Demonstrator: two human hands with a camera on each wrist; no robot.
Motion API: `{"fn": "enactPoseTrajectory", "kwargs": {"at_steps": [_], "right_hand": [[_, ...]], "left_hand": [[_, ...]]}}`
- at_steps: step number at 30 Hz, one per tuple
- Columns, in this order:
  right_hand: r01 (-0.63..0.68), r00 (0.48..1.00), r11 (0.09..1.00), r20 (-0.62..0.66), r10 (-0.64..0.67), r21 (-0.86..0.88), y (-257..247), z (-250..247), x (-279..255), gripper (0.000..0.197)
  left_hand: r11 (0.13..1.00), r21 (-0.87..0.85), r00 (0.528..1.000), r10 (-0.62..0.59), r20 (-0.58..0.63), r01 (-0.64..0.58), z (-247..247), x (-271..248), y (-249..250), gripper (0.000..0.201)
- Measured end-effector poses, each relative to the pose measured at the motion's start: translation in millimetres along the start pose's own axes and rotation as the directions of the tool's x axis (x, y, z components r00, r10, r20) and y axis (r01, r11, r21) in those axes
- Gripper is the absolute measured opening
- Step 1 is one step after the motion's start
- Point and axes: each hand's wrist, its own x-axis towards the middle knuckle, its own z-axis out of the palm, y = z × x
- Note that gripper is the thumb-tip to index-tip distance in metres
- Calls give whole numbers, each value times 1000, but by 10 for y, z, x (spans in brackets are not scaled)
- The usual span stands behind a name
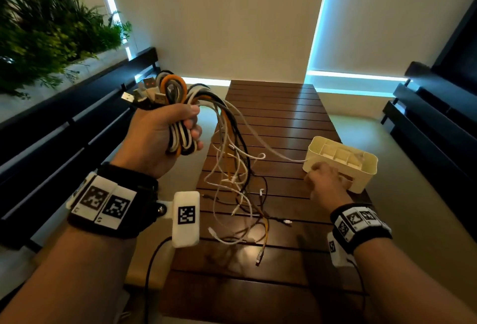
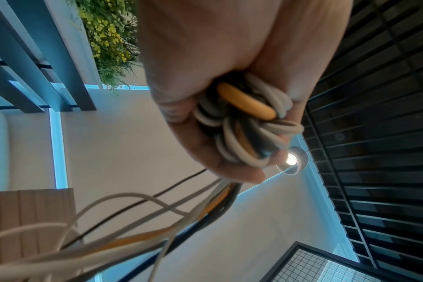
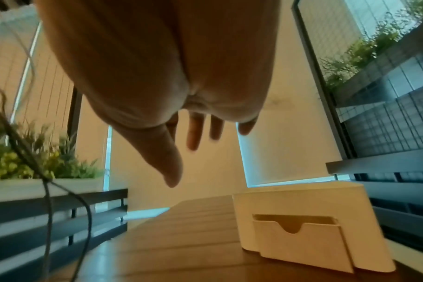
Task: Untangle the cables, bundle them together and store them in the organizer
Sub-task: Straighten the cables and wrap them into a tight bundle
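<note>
My left hand (image 1: 165, 132) is raised left of the table and grips a coiled bundle of white, black and orange cables (image 1: 178, 107), their USB plugs (image 1: 145, 94) sticking up at the top. The left wrist view shows the same coils (image 2: 249, 122) wrapped by my fingers. Loose cable tails (image 1: 237, 194) hang from the bundle and lie tangled on the wooden table (image 1: 284, 117). A cream organizer (image 1: 343, 161) with several compartments stands at the table's right edge. My right hand (image 1: 325, 184) hovers just in front of the organizer (image 3: 302, 219), fingers (image 3: 193, 133) straight and spread, holding nothing.
Dark slatted benches (image 1: 64, 130) run along both sides of the table, with another bench (image 1: 433, 122) on the right. Green plants (image 1: 46, 27) fill a planter at the upper left. One white cable (image 1: 271, 148) stretches toward the organizer.
</note>
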Motion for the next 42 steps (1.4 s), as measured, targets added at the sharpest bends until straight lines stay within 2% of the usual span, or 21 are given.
{"fn": "enactPoseTrajectory", "kwargs": {"at_steps": [1,3,4,6,8,9,10,13,14,16,19,21,24,28,32,36,40,42], "right_hand": [[39,999,997,10,-40,66,-30,-29,-31,15],[103,993,959,29,-115,265,-166,-169,-110,14],[136,989,916,2,-148,378,-259,-271,-150,17],[263,964,812,-181,-195,521,-459,-530,-237,22],[419,900,673,-374,-223,609,-643,-825,-357,20],[483,870,589,-428,-243,648,-726,-964,-417,21],[519,854,506,-444,-272,689,-801,-1067,-454,32],[478,835,294,-323,-445,828,-1017,-1240,-474,71],[430,823,224,-277,-496,875,-1080,-1237,-460,74],[324,843,151,-213,-493,934,-1143,-1174,-418,57],[195,903,184,-103,-416,964,-1149,-1083,-455,22],[149,926,147,-85,-369,978,-1135,-1039,-517,12],[203,931,127,-151,-334,971,-1152,-1075,-560,18],[307,925,206,-240,-295,929,-1220,-1118,-600,13],[313,948,216,-293,-120,925,-1308,-1182,-659,20],[320,947,190,-309,-86,928,-1374,-1279,-715,24],[336,939,336,-339,-51,880,-1396,-1264,-715,26],[333,935,399,-353,-26,854,-1397,-1230,-683,26]], "left_hand": [[1000,11,1000,-7,5,7,6,-2,-10,24],[999,27,999,-25,32,24,55,-20,-53,4],[998,39,998,-50,38,48,80,-29,-100,10],[994,44,994,-100,47,98,148,-52,-192,21],[990,53,989,-132,73,129,216,-89,-250,24],[988,71,985,-144,95,137,247,-103,-273,20],[986,91,981,-151,118,140,280,-117,-281,16],[975,157,959,-187,213,156,382,-163,-267,17],[972,185,947,-188,259,143,418,-175,-252,17],[971,217,935,-169,313,103,469,-209,-194,16],[983,166,957,-114,267,71,404,-205,-83,11],[992,114,976,-79,205,57,320,-191,-73,15],[998,0,992,-60,112,60,309,-215,-151,13],[990,-109,996,-85,7,85,321,-199,-303,9],[993,-42,994,-107,29,108,411,-229,-402,15],[988,-46,989,-145,36,147,525,-253,-532,31],[986,-48,984,-156,84,161,549,-250,-561,33],[990,14,985,-141,102,140,552,-232,-566,32]]}}
